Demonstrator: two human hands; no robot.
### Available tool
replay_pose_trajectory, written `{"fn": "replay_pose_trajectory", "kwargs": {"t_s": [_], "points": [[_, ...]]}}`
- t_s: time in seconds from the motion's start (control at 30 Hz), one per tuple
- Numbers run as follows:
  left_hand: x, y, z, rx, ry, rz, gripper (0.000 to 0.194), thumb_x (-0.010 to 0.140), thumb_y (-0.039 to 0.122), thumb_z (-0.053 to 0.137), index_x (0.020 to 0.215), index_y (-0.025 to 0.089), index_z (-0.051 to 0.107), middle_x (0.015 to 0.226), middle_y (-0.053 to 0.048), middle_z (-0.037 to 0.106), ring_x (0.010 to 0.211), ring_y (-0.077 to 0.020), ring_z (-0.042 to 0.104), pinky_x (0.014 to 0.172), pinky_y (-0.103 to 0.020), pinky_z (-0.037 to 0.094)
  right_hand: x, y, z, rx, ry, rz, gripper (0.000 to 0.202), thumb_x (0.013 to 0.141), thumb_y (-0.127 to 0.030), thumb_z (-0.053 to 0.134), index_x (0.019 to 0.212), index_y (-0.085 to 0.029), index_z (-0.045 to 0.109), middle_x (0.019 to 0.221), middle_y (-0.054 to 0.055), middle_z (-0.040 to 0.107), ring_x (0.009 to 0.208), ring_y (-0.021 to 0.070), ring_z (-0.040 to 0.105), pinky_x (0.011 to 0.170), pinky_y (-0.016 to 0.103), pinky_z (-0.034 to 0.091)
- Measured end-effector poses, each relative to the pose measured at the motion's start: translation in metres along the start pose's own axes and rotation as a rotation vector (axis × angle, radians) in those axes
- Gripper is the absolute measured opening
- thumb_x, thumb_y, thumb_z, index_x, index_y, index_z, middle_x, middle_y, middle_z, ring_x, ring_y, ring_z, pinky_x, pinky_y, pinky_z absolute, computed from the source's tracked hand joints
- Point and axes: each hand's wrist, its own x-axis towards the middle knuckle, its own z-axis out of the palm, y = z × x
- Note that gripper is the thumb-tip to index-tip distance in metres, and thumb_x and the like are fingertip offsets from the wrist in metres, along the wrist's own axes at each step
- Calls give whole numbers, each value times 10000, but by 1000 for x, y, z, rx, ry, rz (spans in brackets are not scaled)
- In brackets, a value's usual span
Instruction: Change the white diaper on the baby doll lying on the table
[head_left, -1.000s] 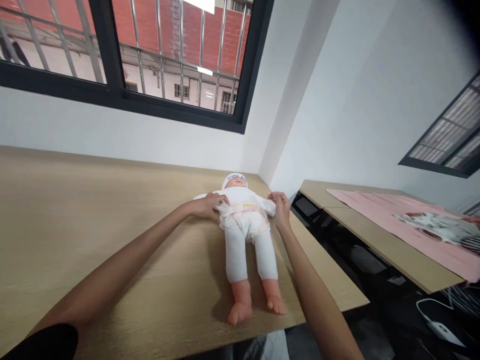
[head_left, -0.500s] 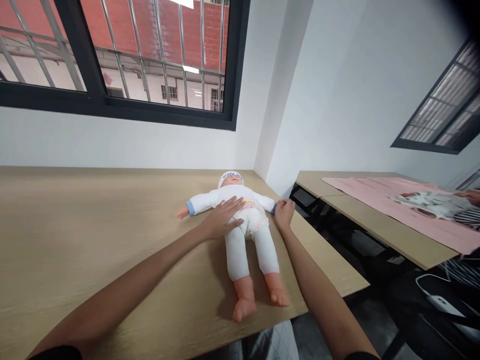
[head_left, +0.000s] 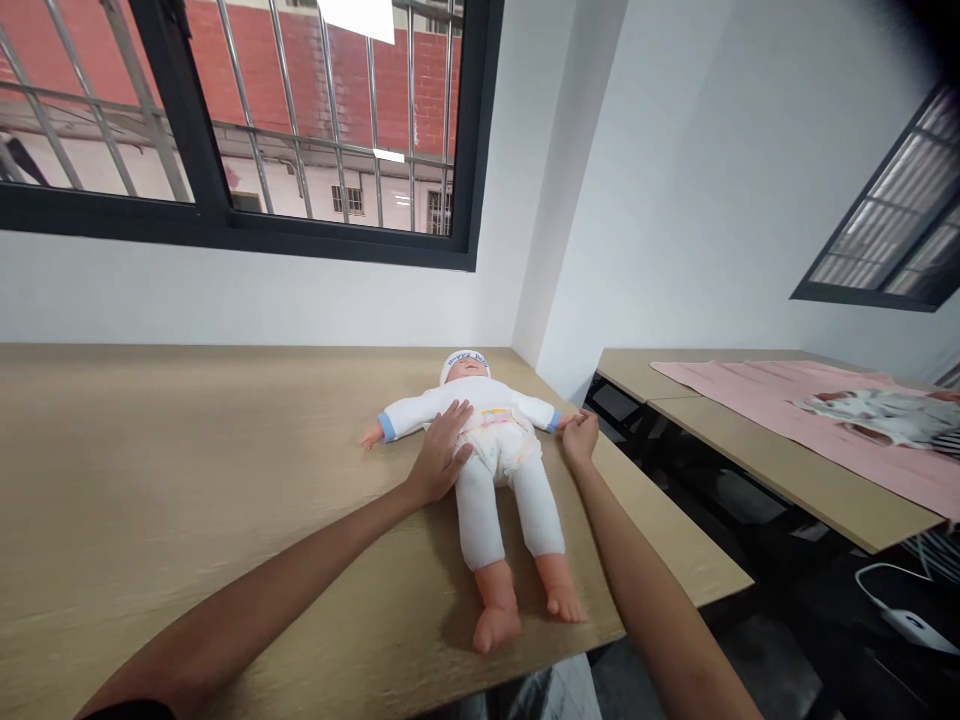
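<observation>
baby doll [head_left: 496, 447] lies face-up near the surface's [head_left: 187, 450] right edge; left hand [head_left: 441, 462], spread open, rests against its side, probably steadying it while right hand [head_left: 581, 438], grip curled closed, holds its outstretched arm's [head_left: 537, 410] end.

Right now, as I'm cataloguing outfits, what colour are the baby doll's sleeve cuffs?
The sleeve cuffs are blue, seen in the head view.

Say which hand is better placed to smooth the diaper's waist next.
Left, I'd say: the left hand lies open along the side of the doll, by the diaper. The right hand is curled at the doll's small hand, beyond the blue cuff.
</observation>
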Motion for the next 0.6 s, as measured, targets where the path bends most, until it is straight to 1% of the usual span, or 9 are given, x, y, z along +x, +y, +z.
{"fn": "replay_pose_trajectory", "kwargs": {"t_s": [0.1,0.17,0.23,0.3,0.37,0.43,0.53,0.6], "points": [[1,-1,-1,1,-10,0,539,934,454,229,1413,206,228,1477,-62,250,1381,-208,151,1137,-433,114,4,2,-2,44,43,44,310,747,-188,363,1005,-96,507,1052,169,527,1069,264,474,952,398,336],[0,-2,-2,-7,-12,0,533,935,441,243,1410,202,235,1472,-65,261,1377,-205,169,1139,-422,130,6,3,-3,83,68,81,288,713,-170,407,976,-116,512,1032,146,540,1055,255,490,959,402,340],[0,-2,-2,-17,-10,10,527,935,429,255,1408,197,240,1469,-68,268,1374,-205,179,1140,-418,145,9,5,-4,140,72,127,272,686,-158,453,950,-136,514,966,106,562,992,239,527,928,401,384],[-1,-2,-2,-31,0,25,529,934,421,266,1409,190,235,1467,-73,271,1370,-210,194,1139,-418,164,11,6,-5,221,41,175,249,678,-168,508,926,-155,518,862,53,577,887,208,568,847,373,456],[-1,-2,-2,-42,16,32,536,931,416,277,1411,182,223,1464,-81,277,1363,-219,214,1135,-423,189,13,5,-7,302,-15,213,200,695,-207,555,888,-165,526,771,13,577,769,169,591,740,320,513],[-2,-2,-2,-44,27,28,539,931,410,282,1411,174,220,1458,-89,286,1355,-230,234,1130,-433,207,15,2,-10,491,-134,260,153,740,-268,579,848,-167,538,755,8,592,721,136,602,683,269,539],[-2,-1,-2,-41,30,27,532,933,396,281,1405,155,232,1454,-95,294,1349,-248,242,1130,-444,212,14,-6,-12,866,-353,323,196,794,-366,583,830,-174,558,837,36,627,792,115,620,730,220,551],[-2,0,-3,-39,27,32,532,933,388,285,1404,146,232,1456,-92,288,1351,-254,234,1135,-440,208,11,-11,-11,1019,-467,359,206,784,-377,617,840,-184,569,877,39,636,832,114,624,761,215,551]]}}
